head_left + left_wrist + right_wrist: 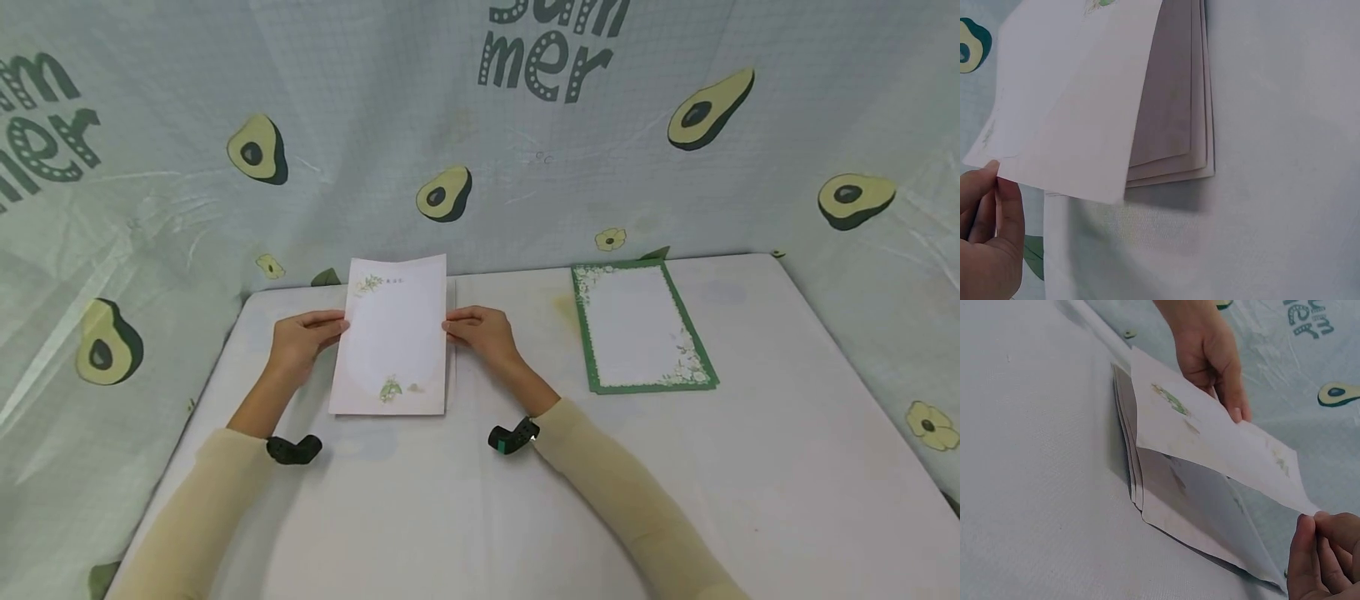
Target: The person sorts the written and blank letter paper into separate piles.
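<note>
A pale pink sheet of paper (390, 342) with small floral prints is held up by both hands, one at each long side. The left hand (297, 342) pinches its left edge between thumb and fingers. On the opposite edge, the right hand (483, 332) pinches it the same way. Both wrist views show the sheet raised and slightly bowed. Beneath it, a stack of similar sheets (1169, 119) lies on the table, its layers a little offset. In the right wrist view, the top sheet of that stack (1191, 512) also carries a floral print.
To the right lies a green-bordered stack of paper (637, 325) with white flowers at its corners. A white cloth covers the table (420, 508). Behind it hangs a pale curtain (360, 108) printed with avocados. Each wrist wears a black band (513, 436).
</note>
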Demonstrator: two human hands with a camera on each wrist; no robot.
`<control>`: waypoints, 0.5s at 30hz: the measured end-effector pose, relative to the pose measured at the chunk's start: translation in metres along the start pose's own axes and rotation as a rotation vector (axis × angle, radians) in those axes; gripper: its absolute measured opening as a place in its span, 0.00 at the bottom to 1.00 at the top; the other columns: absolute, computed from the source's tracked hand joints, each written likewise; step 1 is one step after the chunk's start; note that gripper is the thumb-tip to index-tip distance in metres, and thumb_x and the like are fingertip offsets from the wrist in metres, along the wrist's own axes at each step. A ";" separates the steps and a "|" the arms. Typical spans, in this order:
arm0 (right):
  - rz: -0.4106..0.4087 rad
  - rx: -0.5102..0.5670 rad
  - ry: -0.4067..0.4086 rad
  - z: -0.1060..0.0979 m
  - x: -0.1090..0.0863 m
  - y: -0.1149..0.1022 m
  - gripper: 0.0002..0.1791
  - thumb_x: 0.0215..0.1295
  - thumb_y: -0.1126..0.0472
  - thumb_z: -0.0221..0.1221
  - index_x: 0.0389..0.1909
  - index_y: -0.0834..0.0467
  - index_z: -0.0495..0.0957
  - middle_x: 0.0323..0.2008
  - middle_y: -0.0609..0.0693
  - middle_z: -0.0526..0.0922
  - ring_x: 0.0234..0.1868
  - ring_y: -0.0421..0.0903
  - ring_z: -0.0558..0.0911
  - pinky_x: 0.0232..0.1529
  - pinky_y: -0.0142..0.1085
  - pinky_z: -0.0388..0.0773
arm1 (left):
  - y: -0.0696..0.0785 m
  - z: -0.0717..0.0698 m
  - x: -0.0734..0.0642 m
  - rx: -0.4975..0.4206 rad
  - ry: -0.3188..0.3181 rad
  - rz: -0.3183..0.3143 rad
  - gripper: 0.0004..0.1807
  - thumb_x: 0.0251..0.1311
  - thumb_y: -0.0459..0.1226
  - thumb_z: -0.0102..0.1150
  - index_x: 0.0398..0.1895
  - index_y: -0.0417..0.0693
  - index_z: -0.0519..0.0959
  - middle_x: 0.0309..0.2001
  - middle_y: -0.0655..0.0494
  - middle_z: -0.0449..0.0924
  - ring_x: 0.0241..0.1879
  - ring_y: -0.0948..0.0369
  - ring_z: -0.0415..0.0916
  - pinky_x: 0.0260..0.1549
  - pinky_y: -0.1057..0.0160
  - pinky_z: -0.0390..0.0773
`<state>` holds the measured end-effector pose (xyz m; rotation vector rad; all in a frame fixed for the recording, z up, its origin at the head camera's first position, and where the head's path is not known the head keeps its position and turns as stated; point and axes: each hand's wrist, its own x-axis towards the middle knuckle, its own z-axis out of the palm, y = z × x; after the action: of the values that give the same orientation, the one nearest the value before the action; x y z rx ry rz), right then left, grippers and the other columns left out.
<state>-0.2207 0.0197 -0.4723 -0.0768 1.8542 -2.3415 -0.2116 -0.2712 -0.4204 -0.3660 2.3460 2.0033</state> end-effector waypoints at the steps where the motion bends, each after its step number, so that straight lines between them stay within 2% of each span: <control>1: 0.004 -0.006 0.005 0.000 0.000 0.000 0.11 0.64 0.71 0.67 0.46 0.70 0.84 0.38 0.59 0.89 0.33 0.41 0.88 0.44 0.35 0.87 | 0.001 0.000 -0.001 -0.010 -0.003 -0.008 0.24 0.65 0.29 0.65 0.62 0.26 0.75 0.36 0.66 0.85 0.41 0.69 0.84 0.47 0.72 0.83; 5: 0.005 -0.025 0.018 0.001 0.001 0.001 0.11 0.64 0.70 0.67 0.45 0.70 0.84 0.38 0.59 0.89 0.33 0.40 0.87 0.43 0.34 0.87 | 0.006 0.000 -0.005 -0.050 -0.007 -0.036 0.24 0.65 0.26 0.64 0.63 0.23 0.73 0.35 0.64 0.86 0.41 0.67 0.84 0.48 0.70 0.83; 8: 0.003 -0.032 0.019 0.002 0.003 0.001 0.11 0.64 0.69 0.68 0.46 0.69 0.84 0.39 0.60 0.89 0.34 0.40 0.87 0.44 0.35 0.87 | 0.004 0.000 -0.003 -0.067 -0.002 -0.033 0.24 0.65 0.25 0.64 0.63 0.23 0.73 0.35 0.64 0.86 0.39 0.68 0.85 0.48 0.70 0.83; 15: 0.036 -0.057 0.021 -0.001 0.008 0.003 0.11 0.64 0.68 0.68 0.46 0.68 0.84 0.40 0.60 0.89 0.36 0.44 0.88 0.47 0.38 0.87 | -0.009 0.000 0.005 -0.131 0.003 -0.002 0.14 0.64 0.27 0.65 0.52 0.31 0.81 0.35 0.62 0.85 0.38 0.68 0.85 0.45 0.72 0.84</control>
<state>-0.2284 0.0191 -0.4759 -0.0256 1.9163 -2.2748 -0.2142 -0.2736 -0.4301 -0.3757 2.2206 2.1633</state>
